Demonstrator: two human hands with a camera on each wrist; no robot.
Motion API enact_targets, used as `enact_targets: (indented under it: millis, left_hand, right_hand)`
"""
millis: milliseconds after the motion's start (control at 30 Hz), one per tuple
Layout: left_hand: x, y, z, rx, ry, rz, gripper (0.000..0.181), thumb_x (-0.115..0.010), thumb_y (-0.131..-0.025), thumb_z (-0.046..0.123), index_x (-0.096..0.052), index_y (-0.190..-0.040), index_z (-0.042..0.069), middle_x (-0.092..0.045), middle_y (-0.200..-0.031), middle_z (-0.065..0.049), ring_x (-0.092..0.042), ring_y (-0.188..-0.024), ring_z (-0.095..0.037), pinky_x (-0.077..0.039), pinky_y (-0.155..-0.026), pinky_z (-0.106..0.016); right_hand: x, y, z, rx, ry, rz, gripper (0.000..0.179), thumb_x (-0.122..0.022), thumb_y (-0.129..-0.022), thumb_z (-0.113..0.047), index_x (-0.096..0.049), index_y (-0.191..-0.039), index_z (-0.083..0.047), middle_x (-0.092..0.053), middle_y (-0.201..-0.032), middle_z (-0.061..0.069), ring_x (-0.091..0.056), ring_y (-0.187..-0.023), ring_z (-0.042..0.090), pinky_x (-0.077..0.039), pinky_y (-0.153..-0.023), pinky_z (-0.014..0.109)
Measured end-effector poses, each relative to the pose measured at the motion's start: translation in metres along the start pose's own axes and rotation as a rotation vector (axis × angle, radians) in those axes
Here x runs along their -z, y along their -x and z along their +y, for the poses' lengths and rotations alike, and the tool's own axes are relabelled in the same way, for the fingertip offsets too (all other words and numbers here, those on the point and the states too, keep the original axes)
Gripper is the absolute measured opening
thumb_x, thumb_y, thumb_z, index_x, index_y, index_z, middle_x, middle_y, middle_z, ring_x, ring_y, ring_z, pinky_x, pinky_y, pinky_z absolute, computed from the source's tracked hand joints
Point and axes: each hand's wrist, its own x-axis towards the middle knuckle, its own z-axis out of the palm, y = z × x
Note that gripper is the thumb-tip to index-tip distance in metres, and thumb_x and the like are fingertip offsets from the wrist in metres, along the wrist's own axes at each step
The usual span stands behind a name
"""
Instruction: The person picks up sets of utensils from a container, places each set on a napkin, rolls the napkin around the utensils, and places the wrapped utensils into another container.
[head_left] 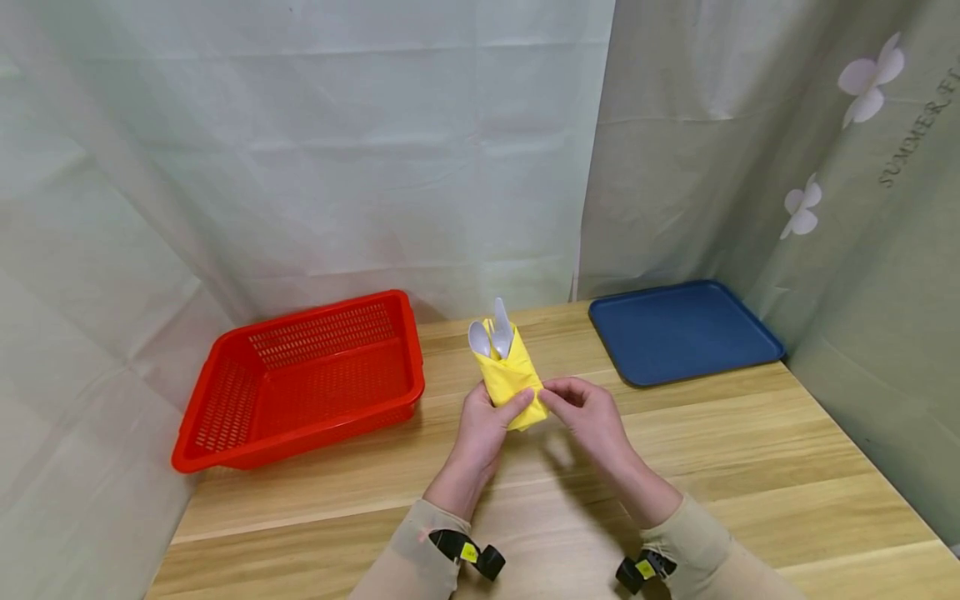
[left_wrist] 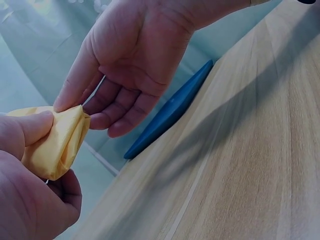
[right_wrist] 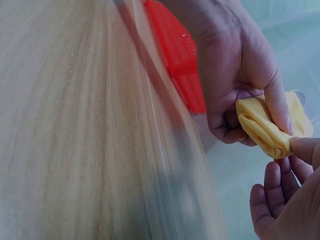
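Observation:
A folded yellow napkin (head_left: 512, 377) is held above the table, wrapped around white plastic cutlery. A spoon (head_left: 479, 337) and a knife (head_left: 502, 329) stick out of its top, with fork tines showing between them. My left hand (head_left: 483, 421) grips the bundle, thumb across the front and fingers curled behind. From the other side my right hand (head_left: 588, 412) pinches the napkin's lower right edge between thumb and forefinger. Its other fingers are loosely bent, as the left wrist view shows. Layered folds appear at the napkin's bottom end (right_wrist: 270, 142) in the right wrist view.
On the left of the wooden table (head_left: 750, 467) stands a red perforated plastic basket (head_left: 300, 437). A blue tray (head_left: 682, 333) lies at the back right. Pale curtains (head_left: 360, 167) hang behind the table and along both sides.

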Motion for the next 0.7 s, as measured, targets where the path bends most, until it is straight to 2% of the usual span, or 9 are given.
enact_targets:
  millis: [167,300,700]
  left_hand:
    - [-0.001,0.0015,0.0009,-0.013,-0.001,-0.009,0.045,-0.085,-0.098,0.01,-0.067,-0.137,-0.004,-0.076,-0.125,-0.011,-0.071,-0.109,-0.018,-0.06,-0.093,-0.031]
    - [-0.0011,0.0017,0.0003,-0.019,0.005,-0.011,0.045,-0.085,-0.098,0.008,-0.067,-0.137,-0.005,-0.076,-0.125,-0.012,-0.071,-0.109,-0.018,-0.06,-0.092,-0.03]
    - [-0.001,-0.0001,-0.0025,-0.028,0.016,-0.002,0.04,-0.084,-0.098,0.007,-0.069,-0.132,-0.006,-0.077,-0.119,-0.012,-0.073,-0.104,-0.018,-0.061,-0.09,-0.031]
  right_hand:
    - [-0.0002,-0.002,0.0005,-0.008,0.015,0.016,0.018,-0.08,-0.104,-0.022,-0.084,-0.109,-0.005,-0.078,-0.106,0.005,-0.066,-0.101,0.019,-0.053,-0.089,0.031]
    - [-0.0013,-0.0027,0.0004,0.007,0.037,0.023,0.014,-0.079,-0.105,-0.018,-0.083,-0.106,-0.004,-0.076,-0.101,0.004,-0.064,-0.098,0.019,-0.052,-0.085,0.03]
    - [-0.0007,-0.0099,-0.0039,0.014,0.061,0.012,0.019,-0.081,-0.104,-0.024,-0.084,-0.11,-0.006,-0.076,-0.104,0.005,-0.063,-0.099,0.02,-0.052,-0.083,0.029]
